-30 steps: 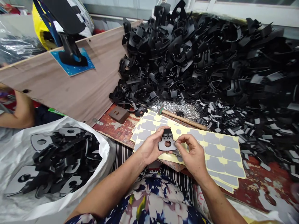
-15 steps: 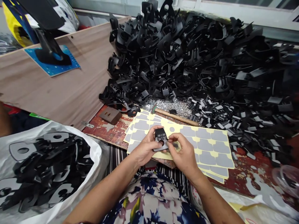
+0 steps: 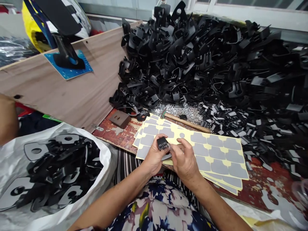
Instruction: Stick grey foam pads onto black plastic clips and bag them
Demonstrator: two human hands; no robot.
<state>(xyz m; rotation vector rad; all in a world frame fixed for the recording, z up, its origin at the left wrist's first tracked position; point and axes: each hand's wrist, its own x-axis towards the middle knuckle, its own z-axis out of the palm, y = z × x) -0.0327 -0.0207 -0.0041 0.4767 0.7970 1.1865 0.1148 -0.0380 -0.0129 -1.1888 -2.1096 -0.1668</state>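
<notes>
My left hand (image 3: 154, 157) is closed around a small black plastic bracket (image 3: 163, 143) with a ridged upper end, holding it over the sheets. Part of a grey pad shows on the bracket's lower end, mostly behind my fingers. At the bracket's right edge, my right hand (image 3: 184, 159) pinches with thumb and forefinger; the fingers cover the exact spot. Beneath both hands lie stacked yellow backing sheets (image 3: 209, 140) carrying rows of grey adhesive pads.
A hammer (image 3: 186, 122) lies behind the sheets, beside a brown block (image 3: 120, 119). Black brackets (image 3: 183, 61) are heaped at the back, with small clips (image 3: 231, 123) and metal pins (image 3: 180, 109) before them. A white sack (image 3: 106, 154) of padded brackets stands left, near another person's arm (image 3: 7, 120).
The bracket has tilted in my left hand, so its lower end shows less. My right hand has turned over its edge. The camera view has shifted slightly left.
</notes>
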